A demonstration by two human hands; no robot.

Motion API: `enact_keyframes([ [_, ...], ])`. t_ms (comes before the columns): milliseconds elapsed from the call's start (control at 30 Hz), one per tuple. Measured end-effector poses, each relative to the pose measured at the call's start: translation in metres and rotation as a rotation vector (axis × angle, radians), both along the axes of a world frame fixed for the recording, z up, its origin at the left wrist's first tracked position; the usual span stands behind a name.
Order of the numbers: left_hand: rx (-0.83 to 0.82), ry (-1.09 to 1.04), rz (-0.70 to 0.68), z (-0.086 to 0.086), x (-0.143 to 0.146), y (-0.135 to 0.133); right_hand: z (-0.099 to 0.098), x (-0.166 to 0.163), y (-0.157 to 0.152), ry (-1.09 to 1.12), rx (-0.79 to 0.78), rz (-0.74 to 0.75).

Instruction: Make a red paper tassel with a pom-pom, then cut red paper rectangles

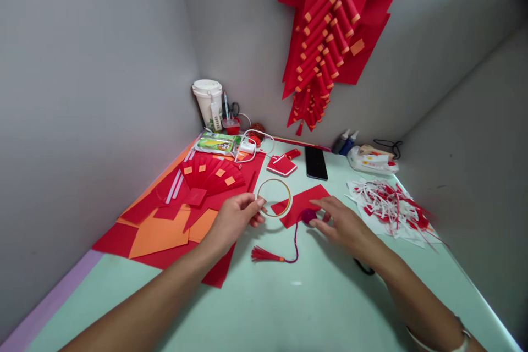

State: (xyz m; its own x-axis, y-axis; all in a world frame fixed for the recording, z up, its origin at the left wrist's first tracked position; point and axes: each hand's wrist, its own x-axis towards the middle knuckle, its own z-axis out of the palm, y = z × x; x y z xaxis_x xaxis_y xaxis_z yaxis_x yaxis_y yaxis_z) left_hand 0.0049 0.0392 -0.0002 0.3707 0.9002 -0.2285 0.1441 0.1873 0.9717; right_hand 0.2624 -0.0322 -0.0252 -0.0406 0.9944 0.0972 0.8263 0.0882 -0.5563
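A thin roll of clear tape (290, 198) stands on edge, pinched at its left side between the thumb and fingers of my left hand (243, 210). To the right, my right hand (340, 221) is open beside a purple ball of cord (308, 216). Its thumb is at the ball's right side, and the index finger is spread apart above it. The ball sits at the edge of a red paper rectangle (296, 206). A purple cord (296, 242) runs down from it to a red tassel (266, 254) with an orange band, lying on the table.
Red and orange paper sheets (163, 236) and a pleated red fan (214, 176) cover the table's left. Behind are a black phone (316, 163), a white cup (207, 99) and a wipes pack (216, 143). Paper scraps (390, 203) lie right; a red firecracker decoration (325, 38) hangs on the wall.
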Motion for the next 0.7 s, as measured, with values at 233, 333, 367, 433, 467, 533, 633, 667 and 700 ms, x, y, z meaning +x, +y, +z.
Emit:
enact_keyframes([
  [233, -0.039, -0.02, 0.036, -0.002, -0.006, 0.004, -0.02, -0.016, 0.004, -0.066, -0.037, 0.068],
  [333, -0.06, -0.021, 0.037, -0.001, -0.008, 0.001, -0.023, -0.021, 0.004, -0.061, -0.041, 0.081],
  [367, -0.059, -0.024, 0.033, -0.001, -0.008, 0.0, -0.024, -0.021, 0.004, -0.058, -0.042, 0.083],
  [433, -0.046, -0.038, 0.019, -0.001, -0.007, -0.002, -0.025, -0.021, 0.003, -0.053, -0.05, 0.089],
  [467, -0.042, -0.044, 0.012, -0.001, -0.007, -0.003, -0.024, -0.021, 0.003, -0.054, -0.051, 0.09],
  [533, -0.049, -0.049, 0.003, -0.002, -0.007, -0.003, -0.021, -0.02, 0.001, -0.051, -0.043, 0.088],
  [633, -0.075, -0.066, -0.019, -0.002, -0.006, -0.003, -0.009, -0.021, 0.0, -0.025, 0.008, 0.029],
  [667, -0.081, -0.076, -0.034, -0.002, -0.006, -0.004, -0.004, -0.022, -0.001, -0.001, 0.024, -0.005],
  [700, -0.082, -0.086, -0.049, -0.001, -0.005, -0.005, 0.0, -0.023, -0.002, 0.042, 0.029, -0.041],
])
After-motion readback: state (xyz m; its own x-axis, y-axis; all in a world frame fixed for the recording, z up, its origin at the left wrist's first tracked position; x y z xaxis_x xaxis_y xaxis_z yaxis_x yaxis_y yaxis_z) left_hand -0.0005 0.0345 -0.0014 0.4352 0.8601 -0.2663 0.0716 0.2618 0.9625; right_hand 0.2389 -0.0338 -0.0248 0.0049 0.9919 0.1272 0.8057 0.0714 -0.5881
